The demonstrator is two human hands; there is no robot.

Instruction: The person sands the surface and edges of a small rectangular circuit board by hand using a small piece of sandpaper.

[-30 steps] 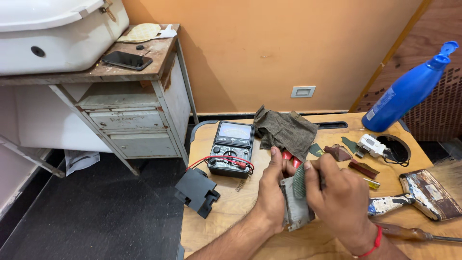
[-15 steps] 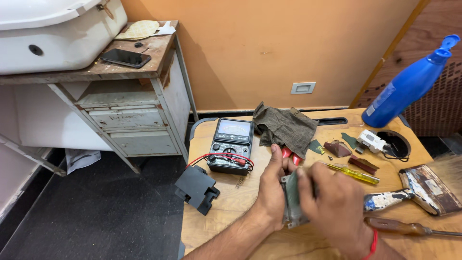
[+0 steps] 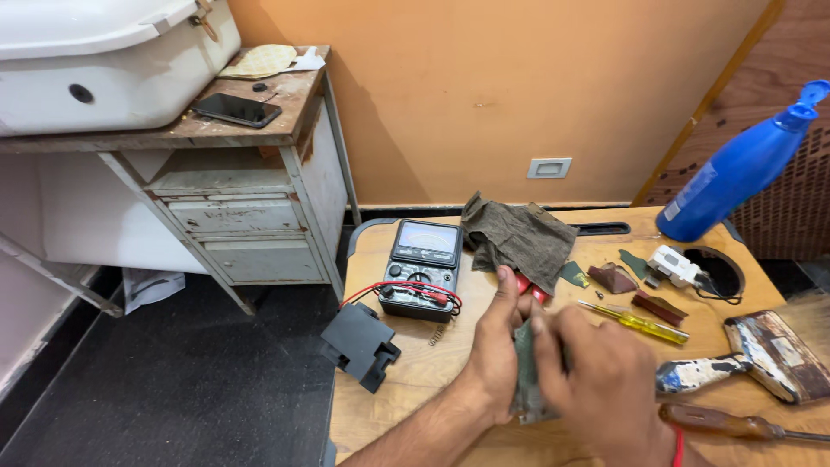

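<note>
Starting at far left: white sink basin (image 3: pixel 95 60) sits on a worn cabinet (image 3: pixel 233 207); a dark phone (image 3: pixel 235 109) lies flat on the cabinet top. Dark floor below.

Wooden table (image 3: pixel 415 380), left edge: black plastic housing (image 3: pixel 360 344) overhangs the edge. Just beside it, further in, an analogue multimeter (image 3: pixel 424 270) lies face up, with red leads (image 3: pixel 406 290) looped across its lower half. An olive cloth (image 3: pixel 517 238) is crumpled just right of the meter.

Centre front: left hand (image 3: pixel 500 346) grips the left edge of a small greenish circuit board (image 3: pixel 524 380), thumb up along the edge, fingers closed around it. Right hand (image 3: pixel 601 380) closes over the same board from the right, covering most of it; both hands clamp it, held upright just above the table surface near the front edge.

Right of the hands: yellow-handled screwdriver (image 3: pixel 635 322), brown fragments (image 3: pixel 614 278), white plug (image 3: pixel 674 265) by a round cable hole. Further right, a paint-stained brush (image 3: pixel 761 359) and a wooden-handled tool (image 3: pixel 718 422). Blue bottle (image 3: pixel 735 173) stands tilted at far right.
</note>
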